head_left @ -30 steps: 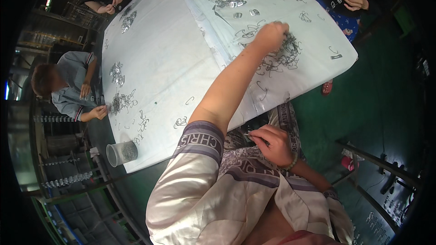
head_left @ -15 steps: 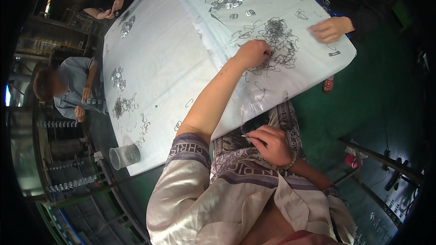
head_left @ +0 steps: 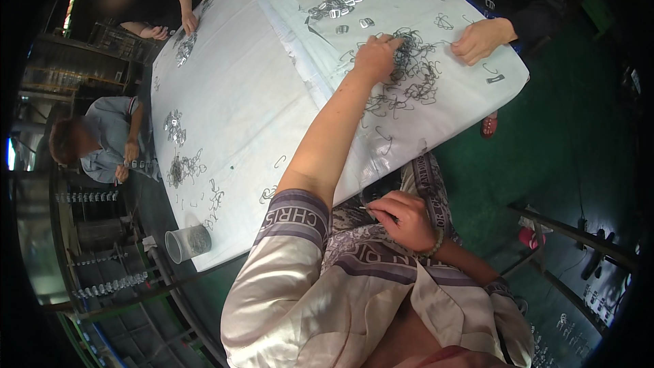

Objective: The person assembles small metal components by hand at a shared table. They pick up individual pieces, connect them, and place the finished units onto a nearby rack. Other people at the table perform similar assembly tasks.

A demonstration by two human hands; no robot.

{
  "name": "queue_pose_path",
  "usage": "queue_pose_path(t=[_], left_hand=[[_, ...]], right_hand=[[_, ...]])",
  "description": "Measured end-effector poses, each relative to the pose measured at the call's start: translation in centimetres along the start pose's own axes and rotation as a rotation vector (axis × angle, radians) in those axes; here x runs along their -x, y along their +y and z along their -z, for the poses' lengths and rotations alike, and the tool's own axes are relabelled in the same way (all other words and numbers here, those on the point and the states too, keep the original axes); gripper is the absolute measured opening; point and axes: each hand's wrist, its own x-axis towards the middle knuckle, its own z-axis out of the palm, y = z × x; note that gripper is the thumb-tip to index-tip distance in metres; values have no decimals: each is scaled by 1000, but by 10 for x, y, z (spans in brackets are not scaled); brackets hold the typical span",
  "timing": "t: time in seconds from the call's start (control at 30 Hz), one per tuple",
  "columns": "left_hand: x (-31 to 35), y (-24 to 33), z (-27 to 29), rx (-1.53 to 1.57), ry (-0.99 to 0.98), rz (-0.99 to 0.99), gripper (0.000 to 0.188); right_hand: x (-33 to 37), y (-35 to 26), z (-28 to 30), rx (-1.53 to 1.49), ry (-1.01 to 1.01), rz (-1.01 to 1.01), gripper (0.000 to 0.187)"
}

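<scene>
My left hand (head_left: 376, 58) reaches across the table to a tangled pile of dark wire hooks (head_left: 417, 71). Its fingers are stretched out onto the pile's left edge, and I see nothing held in them. Close to my lap, below the table's near edge, my right hand (head_left: 407, 220) is closed in a pinch. A thin, small end pokes out at its fingertips, too small to name. Single wire hooks (head_left: 385, 140) lie loose between the pile and the near edge.
White sheeting covers the table (head_left: 231, 109). Metal buckles (head_left: 337, 0) are heaped farther back; a plastic cup (head_left: 189, 244) stands at the near left corner. A co-worker's hand (head_left: 485, 41) rests at the right edge. Two more people work along the left side. A metal frame (head_left: 565, 232) stands right.
My left hand has moved slightly away and left over the hook pile, its fingers now stretched out. My right hand has barely moved. The far-left co-worker's hand has come down onto small parts.
</scene>
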Motion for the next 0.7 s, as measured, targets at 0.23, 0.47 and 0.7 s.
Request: queue_pose_path(t=[0.23,0.47,0.7], left_hand=[[14,12,16,143,-183,56,16],[6,9,8,37,-6,-8,22],[-5,17,14,78,-229,26,20]], right_hand=[[-1,2,0,-8,6,-12,9],[-4,2,0,-9,-3,0,9],[-6,2,7,0,8,-10,8]])
